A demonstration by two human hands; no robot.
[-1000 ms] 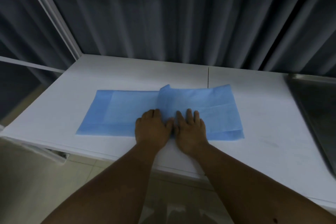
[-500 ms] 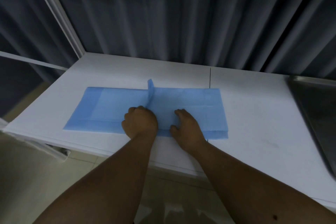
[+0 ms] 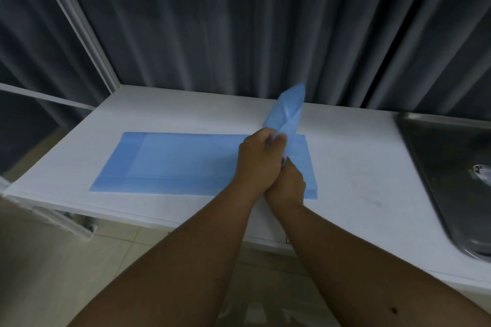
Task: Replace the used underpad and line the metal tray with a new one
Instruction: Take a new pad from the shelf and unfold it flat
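A blue underpad (image 3: 175,162) lies flat on the white table (image 3: 186,117), partly folded. Its right-hand flap (image 3: 288,109) stands up from the table, pinched between the fingers of my left hand (image 3: 259,159). My right hand (image 3: 288,186) sits just below and to the right of the left one, fingers closed at the base of the same raised flap, near the pad's right end. The metal tray (image 3: 435,167) lies bare at the table's right side, apart from both hands.
Dark pleated curtains hang behind the table. A white frame post (image 3: 77,21) slants at the back left corner. A tiled floor (image 3: 53,260) shows below the table's front edge. A bright reflection (image 3: 482,171) glints in the tray.
The hands shifted right along the pad. The flap that stood low near the pad's middle is now lifted high at the right end, gripped by both hands, which have come together.
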